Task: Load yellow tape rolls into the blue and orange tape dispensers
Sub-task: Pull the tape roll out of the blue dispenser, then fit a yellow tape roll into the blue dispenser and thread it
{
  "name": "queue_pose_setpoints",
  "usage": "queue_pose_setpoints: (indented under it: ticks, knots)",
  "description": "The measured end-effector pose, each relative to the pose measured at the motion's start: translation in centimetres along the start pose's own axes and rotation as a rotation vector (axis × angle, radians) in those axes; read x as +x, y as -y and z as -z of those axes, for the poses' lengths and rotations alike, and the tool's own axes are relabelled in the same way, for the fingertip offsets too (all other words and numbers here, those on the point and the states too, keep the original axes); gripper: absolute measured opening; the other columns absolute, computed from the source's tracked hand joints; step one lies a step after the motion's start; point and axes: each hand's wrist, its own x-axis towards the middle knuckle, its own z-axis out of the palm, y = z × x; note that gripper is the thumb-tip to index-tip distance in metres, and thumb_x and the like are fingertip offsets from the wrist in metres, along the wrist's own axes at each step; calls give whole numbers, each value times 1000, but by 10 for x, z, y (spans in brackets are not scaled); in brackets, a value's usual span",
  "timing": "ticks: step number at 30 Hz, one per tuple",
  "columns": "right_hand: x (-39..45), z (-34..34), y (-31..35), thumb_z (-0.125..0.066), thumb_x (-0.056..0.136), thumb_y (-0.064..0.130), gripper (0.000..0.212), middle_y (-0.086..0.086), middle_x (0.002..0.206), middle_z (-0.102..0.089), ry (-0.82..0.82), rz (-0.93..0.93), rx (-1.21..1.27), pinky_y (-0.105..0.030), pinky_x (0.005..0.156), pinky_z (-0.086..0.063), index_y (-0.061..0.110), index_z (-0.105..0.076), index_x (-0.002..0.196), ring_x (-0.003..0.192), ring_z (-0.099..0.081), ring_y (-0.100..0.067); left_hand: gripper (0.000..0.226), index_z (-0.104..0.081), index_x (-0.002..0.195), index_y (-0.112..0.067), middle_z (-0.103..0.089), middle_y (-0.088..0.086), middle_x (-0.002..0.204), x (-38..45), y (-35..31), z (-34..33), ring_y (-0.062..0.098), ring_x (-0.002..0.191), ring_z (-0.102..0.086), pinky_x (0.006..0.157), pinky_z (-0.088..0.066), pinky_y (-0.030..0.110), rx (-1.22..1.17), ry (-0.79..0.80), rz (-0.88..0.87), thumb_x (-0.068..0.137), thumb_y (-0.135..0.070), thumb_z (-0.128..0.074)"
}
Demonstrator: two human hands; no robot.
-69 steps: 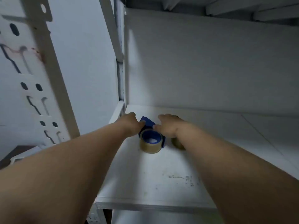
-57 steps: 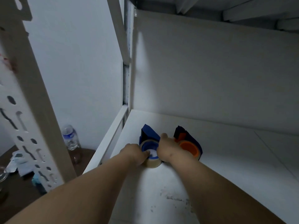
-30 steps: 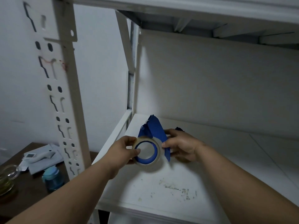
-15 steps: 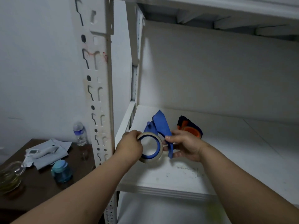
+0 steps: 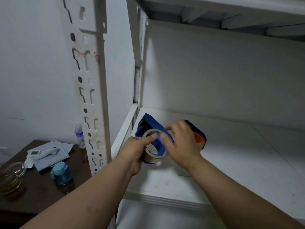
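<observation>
Your left hand [image 5: 134,150] grips the yellow tape roll [image 5: 152,158] and the blue tape dispenser [image 5: 154,128] together, fingers curled round the roll's near rim and the thumb lying across its top edge. You hold them in the air just above the front left part of the white shelf [image 5: 231,166]. The roll is translucent, pale tan-yellow, and it sits round the dispenser's blue hub, whose ring shows through its open centre. The dispenser's dark blue body rises from the roll toward 11 o'clock and ends in a serrated cutting edge.

Your right hand [image 5: 181,144] is at 3 o'clock from the roll, fingers spread and loosely bent, the thumb tip touching the blue hub; motion blur hides whether the other fingers touch anything.

Behind that hand, at 2 o'clock from the roll, the orange tape dispenser [image 5: 198,137] rests on the shelf, its orange hub inside a dark blue shell, with a band of tan tape showing at its lower edge.
</observation>
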Motion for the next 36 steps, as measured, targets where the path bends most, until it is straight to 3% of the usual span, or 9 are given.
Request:
queue_pose_setpoints:
  ticks: [4,6,9,14,17,24,28,33,36]
  knots:
    - [-12,-3,-8,-41,83,58,31,17,88,-40,317,151,-206,-35,83,-24,31,-52,71,94,-32,-14,36,-74,101,-7,-75,10,87,4,-8,-19,26,77,-69,65,-52,36,-102,-2,-8,87,-39,-64]
    - [-5,1,-17,-43,89,47,33,14,83,-39,335,111,-182,-35,82,-21,31,-39,61,91,-33,-14,33,-72,71,-8,-70,5,57,9,-9,-26,21,59,-67,62,-51,32,-194,-102,37,93,-20,-51]
    - [9,10,-30,-46,92,34,35,12,77,-36,351,12,5,-33,77,-29,32,-35,60,79,-41,-14,19,-64,87,-5,-69,11,67,16,-4,-34,28,67,-64,58,-50,33,-166,-266,66,91,-1,-46]
    - [46,26,-77,-48,92,30,22,7,89,-49,151,-212,90,-20,56,-33,18,-56,110,73,-49,-12,52,-51,117,-24,-64,18,96,25,0,-25,36,84,-66,71,-58,48,14,-323,-12,88,16,-37]
    - [59,15,-95,-45,90,29,40,-5,113,-55,286,-223,-104,-30,74,-45,27,-44,129,92,-56,-24,61,-45,132,-24,-59,19,105,25,2,-19,38,103,-63,90,-55,51,173,-315,0,85,16,-48]
    - [66,-35,-94,-52,79,6,58,-13,121,-51,534,-80,-485,-37,89,-45,17,-42,135,107,-52,-29,67,-42,137,-14,-55,2,91,5,10,-7,26,90,-64,64,-57,31,288,-331,138,80,7,-70]
    - [57,-51,-102,-49,80,16,59,-9,141,-39,639,-79,-634,-50,113,-19,23,-38,138,124,-38,-32,57,-46,136,-13,-61,10,100,-3,15,-5,24,90,-62,78,-55,37,283,-347,157,85,-4,-69]
    - [58,-32,-100,-45,83,26,45,-11,120,-55,458,-147,-432,-41,91,-47,23,-54,126,106,-54,-32,54,-47,138,-8,-61,2,95,-7,14,-3,24,93,-63,75,-53,33,144,-412,20,88,3,-63]
    - [51,-10,-92,-45,85,26,35,-9,112,-61,431,-243,-157,-37,79,-53,17,-63,114,94,-59,-29,54,-44,139,-9,-67,10,105,-11,5,-17,28,101,-64,95,-50,42,97,-360,-63,89,4,-60]
